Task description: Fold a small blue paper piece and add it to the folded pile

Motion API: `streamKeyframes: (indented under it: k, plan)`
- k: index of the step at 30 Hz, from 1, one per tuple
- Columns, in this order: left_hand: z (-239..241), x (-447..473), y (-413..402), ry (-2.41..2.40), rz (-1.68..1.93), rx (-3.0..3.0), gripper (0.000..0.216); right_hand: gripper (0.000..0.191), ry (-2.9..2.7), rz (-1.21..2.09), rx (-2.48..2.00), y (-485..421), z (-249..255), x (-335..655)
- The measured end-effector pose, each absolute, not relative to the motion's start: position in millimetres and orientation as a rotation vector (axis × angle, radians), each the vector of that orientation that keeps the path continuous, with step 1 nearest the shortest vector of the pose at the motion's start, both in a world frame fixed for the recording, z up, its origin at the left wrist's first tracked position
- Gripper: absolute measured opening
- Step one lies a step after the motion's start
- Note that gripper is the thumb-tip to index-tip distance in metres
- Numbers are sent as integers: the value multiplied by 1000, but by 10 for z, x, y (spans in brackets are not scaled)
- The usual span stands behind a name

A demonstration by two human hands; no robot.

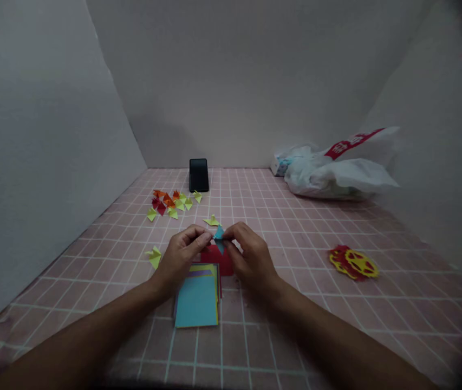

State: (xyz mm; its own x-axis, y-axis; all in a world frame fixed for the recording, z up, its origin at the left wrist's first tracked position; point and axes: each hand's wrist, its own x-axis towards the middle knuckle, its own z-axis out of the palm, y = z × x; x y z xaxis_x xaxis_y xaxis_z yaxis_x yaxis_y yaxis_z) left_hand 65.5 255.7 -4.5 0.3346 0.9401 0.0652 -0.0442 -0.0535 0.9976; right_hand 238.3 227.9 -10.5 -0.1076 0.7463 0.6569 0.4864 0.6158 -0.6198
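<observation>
Between my two hands, above the middle of the table, is a small folded blue paper figure point(219, 234). The fingertips of my left hand point(186, 246) pinch its left tip, while my right hand point(251, 252) grips its right side between thumb and forefinger. Beneath them lies a red paper piece point(225, 265), partly hidden. A stack of coloured paper squares point(197, 303), blue on top, rests just in front of my left hand. One yellow folded figure point(212, 220) sits just beyond my fingers, and another yellow folded figure point(154, 257) is left of my left hand.
Several orange, red and yellow folded figures point(169, 201) cluster at the back left. Behind them a black phone point(199, 175) leans upright. A white plastic bag point(332, 176) and a tissue box point(280, 164) occupy the back right. Red and yellow cut-out ornaments point(355, 263) lie right. Pale walls enclose the table.
</observation>
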Motion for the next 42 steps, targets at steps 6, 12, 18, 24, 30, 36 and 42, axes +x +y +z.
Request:
streamKeyframes:
  k: [6,12,18,24,30,36,42]
  plan:
    - [-38,683,2549,866,986,1198,20,19,-1788,296,-1013,2274,-106,2387]
    - [19,691,2552,803,960,1065,17,19,-1798,292,-1010,2274,-103,2383]
    - [6,689,2564,819,954,1112,18,17,-1805,283,-1028,2272,-97,2383]
    - [11,693,2566,805,938,1089,19,19,-1824,295,-1026,2261,-96,2377]
    - [45,688,2584,855,876,1029,30,18,-1816,330,-1016,2277,-108,2388]
    - [20,668,2594,855,915,1067,33,17,-1756,440,-1060,2280,-106,2386]
    - [-53,642,2651,819,1058,1249,21,14,-1563,627,-1129,2295,-119,2376]
